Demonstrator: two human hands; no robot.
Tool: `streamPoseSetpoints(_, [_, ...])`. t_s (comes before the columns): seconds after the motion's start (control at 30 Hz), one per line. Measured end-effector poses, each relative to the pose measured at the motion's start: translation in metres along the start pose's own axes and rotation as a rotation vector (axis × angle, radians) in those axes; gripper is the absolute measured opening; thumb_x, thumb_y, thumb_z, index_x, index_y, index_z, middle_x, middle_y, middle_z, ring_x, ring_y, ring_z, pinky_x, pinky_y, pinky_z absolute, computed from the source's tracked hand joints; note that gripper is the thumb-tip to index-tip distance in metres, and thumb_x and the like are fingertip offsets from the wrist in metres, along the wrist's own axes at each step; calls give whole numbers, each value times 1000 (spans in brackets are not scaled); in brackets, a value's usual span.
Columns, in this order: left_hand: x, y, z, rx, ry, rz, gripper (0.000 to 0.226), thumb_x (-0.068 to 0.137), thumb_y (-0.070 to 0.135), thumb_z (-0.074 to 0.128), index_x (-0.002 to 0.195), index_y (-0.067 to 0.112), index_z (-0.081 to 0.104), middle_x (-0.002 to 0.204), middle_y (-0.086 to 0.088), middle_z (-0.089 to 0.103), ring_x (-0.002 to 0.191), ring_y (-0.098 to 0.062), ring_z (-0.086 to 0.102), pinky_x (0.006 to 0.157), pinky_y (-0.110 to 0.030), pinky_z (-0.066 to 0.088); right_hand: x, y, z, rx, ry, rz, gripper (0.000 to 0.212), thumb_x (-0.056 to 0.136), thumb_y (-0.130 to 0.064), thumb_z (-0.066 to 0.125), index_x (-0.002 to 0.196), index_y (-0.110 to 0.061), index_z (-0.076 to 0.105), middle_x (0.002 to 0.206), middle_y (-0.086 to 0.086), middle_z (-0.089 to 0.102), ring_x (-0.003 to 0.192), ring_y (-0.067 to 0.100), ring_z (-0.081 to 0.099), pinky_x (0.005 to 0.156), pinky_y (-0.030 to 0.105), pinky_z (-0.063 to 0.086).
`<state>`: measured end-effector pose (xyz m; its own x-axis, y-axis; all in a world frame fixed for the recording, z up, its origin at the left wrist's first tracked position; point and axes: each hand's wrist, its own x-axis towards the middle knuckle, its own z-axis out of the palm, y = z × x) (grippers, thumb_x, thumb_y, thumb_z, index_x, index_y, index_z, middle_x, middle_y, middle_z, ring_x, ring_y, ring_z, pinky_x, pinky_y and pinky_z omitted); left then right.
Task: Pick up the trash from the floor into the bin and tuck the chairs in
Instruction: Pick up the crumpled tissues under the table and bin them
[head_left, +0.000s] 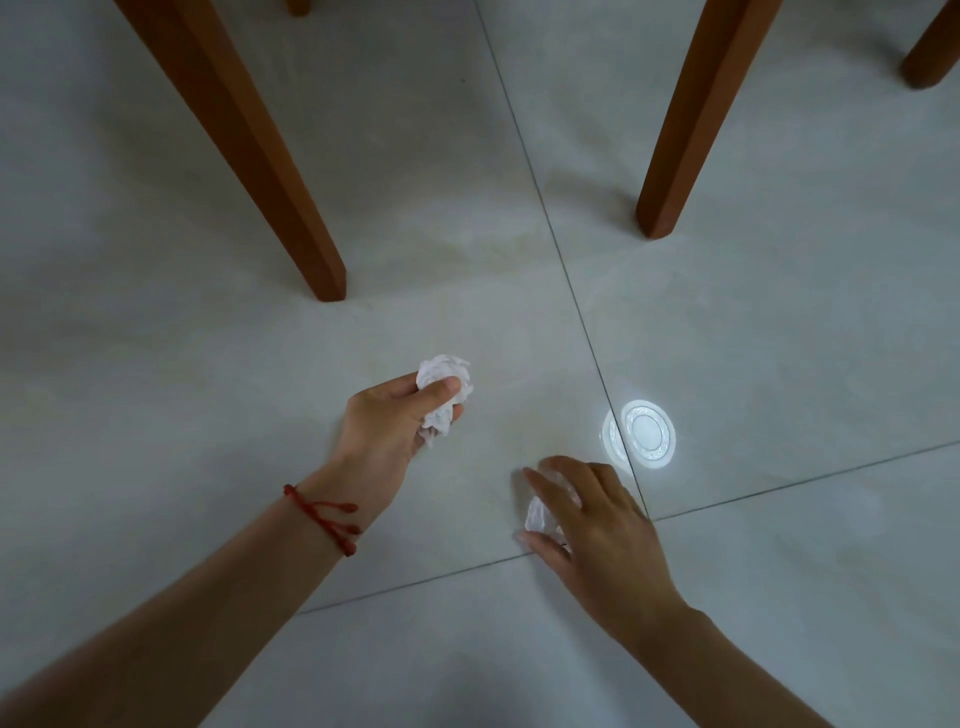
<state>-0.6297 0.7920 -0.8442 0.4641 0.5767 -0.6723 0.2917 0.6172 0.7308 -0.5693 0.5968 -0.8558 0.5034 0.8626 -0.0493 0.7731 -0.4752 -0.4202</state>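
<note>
My left hand (387, 423) grips a crumpled white tissue (445, 375) just above the grey tiled floor, thumb across its top. A red string bracelet circles that wrist. Lower right, my right hand (587, 519) reaches down over a second crumpled white tissue (537, 514) lying on the floor; its fingers and thumb curve around the wad, which it partly hides. No bin is in view.
Brown wooden chair legs stand on the floor ahead: one at left (291, 208), one at right (685, 135), another at the far top right (930, 52). A round ceiling-light reflection (644, 434) shines on the tile beside my right hand.
</note>
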Motion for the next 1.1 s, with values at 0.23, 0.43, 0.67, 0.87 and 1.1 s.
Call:
streamPoseSetpoints(0.23, [-4, -7, -2, 59, 32, -17, 7, 74, 14, 69, 78, 20, 72, 85, -3, 75, 88, -21, 69, 86, -32, 51, 8, 5, -5, 650, 55, 455, 22, 74, 4, 63, 76, -17, 70, 72, 2, 65, 57, 16, 60, 55, 20, 45])
streamPoseSetpoints(0.43, [-25, -21, 4, 29, 7, -20, 16, 73, 14, 68, 89, 14, 71, 85, 3, 76, 81, -13, 70, 70, -18, 55, 17, 8, -28, 1303, 81, 865, 18, 76, -3, 67, 77, -21, 72, 66, -5, 72, 66, 7, 65, 62, 15, 51])
streamPoseSetpoints(0.67, [-72, -21, -2, -61, 29, -48, 30, 58, 22, 69, 85, 11, 71, 82, 3, 76, 80, -11, 70, 72, -19, 55, -2, -14, -53, 1484, 110, 972, 15, 76, -1, 67, 81, -14, 72, 68, 1, 72, 63, 13, 65, 61, 21, 52])
streamPoseSetpoints(0.87, [-132, 16, -9, -79, 43, -69, 25, 60, 18, 67, 83, 10, 69, 76, 5, 75, 73, -9, 69, 72, -19, 56, -32, -45, -104, 1448, 92, 1012, 15, 75, -2, 68, 81, -14, 73, 72, 2, 74, 70, 14, 68, 66, 22, 55])
streamPoseSetpoints(1.1, [-236, 90, -5, -26, 82, -141, 17, 70, 9, 67, 86, 8, 70, 72, 3, 74, 71, -10, 68, 80, -25, 53, -37, -102, -210, 1418, 116, 1018, 16, 76, 0, 67, 87, -9, 71, 67, 0, 72, 63, 13, 66, 59, 22, 53])
